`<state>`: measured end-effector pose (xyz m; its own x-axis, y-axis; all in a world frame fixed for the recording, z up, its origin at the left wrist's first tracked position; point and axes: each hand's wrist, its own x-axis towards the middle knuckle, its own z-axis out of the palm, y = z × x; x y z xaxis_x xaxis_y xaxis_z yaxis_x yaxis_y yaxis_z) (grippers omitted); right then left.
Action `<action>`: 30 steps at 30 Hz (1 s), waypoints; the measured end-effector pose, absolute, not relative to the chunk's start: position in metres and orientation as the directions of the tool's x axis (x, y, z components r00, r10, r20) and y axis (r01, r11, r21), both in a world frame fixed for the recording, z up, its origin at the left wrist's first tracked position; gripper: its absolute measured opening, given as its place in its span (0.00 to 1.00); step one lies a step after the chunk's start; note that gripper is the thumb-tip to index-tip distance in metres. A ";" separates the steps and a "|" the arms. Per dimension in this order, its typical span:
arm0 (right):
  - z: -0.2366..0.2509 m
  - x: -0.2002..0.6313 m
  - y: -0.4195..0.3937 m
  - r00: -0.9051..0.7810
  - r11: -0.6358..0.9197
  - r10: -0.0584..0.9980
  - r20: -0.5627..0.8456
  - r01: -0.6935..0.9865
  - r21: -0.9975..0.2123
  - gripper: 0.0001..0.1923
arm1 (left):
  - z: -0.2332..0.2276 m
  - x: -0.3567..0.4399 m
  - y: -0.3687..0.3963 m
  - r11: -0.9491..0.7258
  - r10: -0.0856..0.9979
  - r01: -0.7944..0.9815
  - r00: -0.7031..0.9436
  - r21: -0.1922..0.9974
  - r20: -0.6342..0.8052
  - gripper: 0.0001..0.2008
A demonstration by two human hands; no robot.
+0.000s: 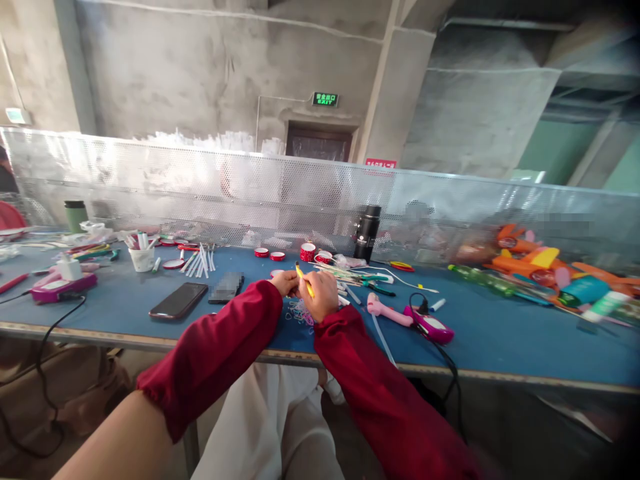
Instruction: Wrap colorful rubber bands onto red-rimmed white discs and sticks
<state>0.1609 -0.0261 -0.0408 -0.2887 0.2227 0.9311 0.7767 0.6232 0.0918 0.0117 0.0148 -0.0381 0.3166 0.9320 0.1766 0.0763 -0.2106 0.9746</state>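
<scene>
My right hand is closed around a slim yellow tool with a dark tip; its exact kind does not show. Just left of it, my left hand has its fingers pinched together close to the right fingertips. What the left fingers hold, if anything, is too small to make out. Under the hands, a loose pile of small pale and pink loops lies on the blue tabletop. Red rolls stand behind the hands.
Left are a phone, white sticks and a white cup of pens. A black bottle stands behind. To the right lie green-handled pliers, a pink-and-magenta corded tool and orange toy-like pieces. A perforated metal screen runs behind.
</scene>
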 end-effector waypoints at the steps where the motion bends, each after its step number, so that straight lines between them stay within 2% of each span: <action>1: -0.041 0.161 -0.026 -0.286 0.618 0.223 0.932 0.781 0.092 0.06 | -0.038 0.012 0.015 -0.211 0.933 0.076 0.314 0.974 0.178 0.12; 6: -0.041 0.163 -0.025 -0.222 0.588 0.213 0.951 0.807 0.057 0.05 | -0.037 0.011 0.013 -0.206 0.931 0.053 0.318 0.977 0.179 0.13; 12: -0.041 0.160 -0.026 -0.287 0.612 0.223 0.931 0.785 0.095 0.06 | -0.037 0.012 0.013 -0.222 0.923 0.043 0.331 0.974 0.196 0.13; 18: -0.040 0.162 -0.027 -0.225 0.594 0.221 0.949 0.803 0.052 0.05 | -0.036 0.012 0.012 -0.199 0.929 0.046 0.328 0.979 0.173 0.14; 26: -0.039 0.159 -0.029 -0.288 0.614 0.222 0.932 0.784 0.096 0.07 | -0.035 0.013 0.010 -0.184 0.943 0.066 0.295 0.981 0.157 0.10; 30: -0.040 0.160 -0.027 -0.252 0.587 0.221 0.942 0.806 0.078 0.06 | -0.033 0.012 0.008 -0.186 0.934 0.056 0.320 0.981 0.159 0.12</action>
